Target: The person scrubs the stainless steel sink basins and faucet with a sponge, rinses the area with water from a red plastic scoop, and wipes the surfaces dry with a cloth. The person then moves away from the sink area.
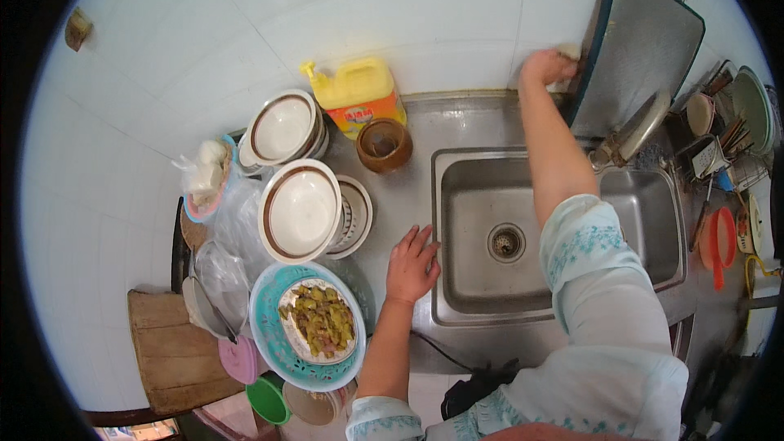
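Note:
My right hand (549,66) reaches to the tiled wall beside a dark-edged cutting board (649,43). Its fingers are curled on a pale thing (569,50), blurred, perhaps a cloth or sponge. Under that arm lies a double steel sink (478,312) with a drain strainer (506,243). My left hand (414,262) rests palm down on the steel counter at the sink's left edge, fingers a little apart, holding nothing. Left of it are stacked bowls (300,211) and a turquoise basin (266,312), in which sits a plate of cooked food (321,321).
A yellow detergent jug (358,89) and a brown pot (384,146) stand by the wall. The faucet (643,125) rises behind the sink. Utensils and a red strainer (718,242) crowd the right side. Plastic bags (229,245) and a wooden board (174,349) lie left.

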### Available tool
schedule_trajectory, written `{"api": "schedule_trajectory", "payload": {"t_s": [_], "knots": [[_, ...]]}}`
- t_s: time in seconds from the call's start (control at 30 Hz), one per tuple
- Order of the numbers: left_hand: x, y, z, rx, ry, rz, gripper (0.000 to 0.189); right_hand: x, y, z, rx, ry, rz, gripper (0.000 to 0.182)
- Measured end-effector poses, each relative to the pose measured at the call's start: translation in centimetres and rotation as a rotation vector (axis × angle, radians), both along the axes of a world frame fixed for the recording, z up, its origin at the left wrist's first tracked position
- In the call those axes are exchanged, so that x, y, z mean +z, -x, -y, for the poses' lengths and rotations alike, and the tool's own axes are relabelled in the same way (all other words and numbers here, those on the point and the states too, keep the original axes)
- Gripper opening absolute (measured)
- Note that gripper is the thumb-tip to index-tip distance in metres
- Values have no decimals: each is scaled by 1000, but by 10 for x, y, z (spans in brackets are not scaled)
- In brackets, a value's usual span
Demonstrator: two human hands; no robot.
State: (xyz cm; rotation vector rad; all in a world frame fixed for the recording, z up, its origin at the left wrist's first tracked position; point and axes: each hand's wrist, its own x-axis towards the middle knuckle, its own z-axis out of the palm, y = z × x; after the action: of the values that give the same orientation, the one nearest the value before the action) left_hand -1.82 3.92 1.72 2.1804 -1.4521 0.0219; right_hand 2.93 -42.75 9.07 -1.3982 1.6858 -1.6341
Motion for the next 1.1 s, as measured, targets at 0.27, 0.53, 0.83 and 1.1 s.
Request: {"api": "schedule_trajectory", "payload": {"t_s": [0.27,0.53,0.83,1.1], "knots": [[-4,-4,-4,10,0,1,33,131,-15,-35,87,929,-174,47],[-1,-6,-7,18,-14,-4,34,14,-6,-47,182,441,-88,54],[-3,-6,-9,41,-25,-19,33,-23,-14,-40,321,-471,-1864,36],[-4,-2,3,30,-50,-8,32,-37,-132,-114,570,-222,-2135,33]]}}
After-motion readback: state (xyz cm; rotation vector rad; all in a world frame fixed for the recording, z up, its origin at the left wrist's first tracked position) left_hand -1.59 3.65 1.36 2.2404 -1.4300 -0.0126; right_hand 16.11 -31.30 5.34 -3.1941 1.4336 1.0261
